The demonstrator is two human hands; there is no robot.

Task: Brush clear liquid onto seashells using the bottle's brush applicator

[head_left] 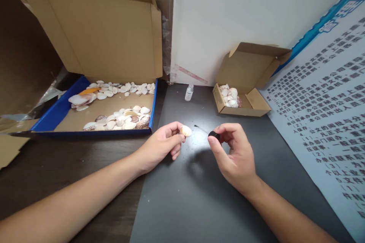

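Observation:
A pale shell (186, 131) with an orange-brown patch is pinched between the thumb and fingers of my left hand (168, 140). To the right, my right hand (232, 150) grips a small black cap (213, 135) by its sides; a thin dark brush seems to extend from it toward the shell, without touching it. Behind both hands, a small clear bottle (188, 93) with a white label stands uncapped on the dark grey mat (176, 197).
On the left, an open blue-edged cardboard box (71, 121) holds many loose shells (125, 119) in two groups. A smaller open carton (245, 111) at the back right contains white shells (229, 96). A printed sheet (322, 121) lies along the right side.

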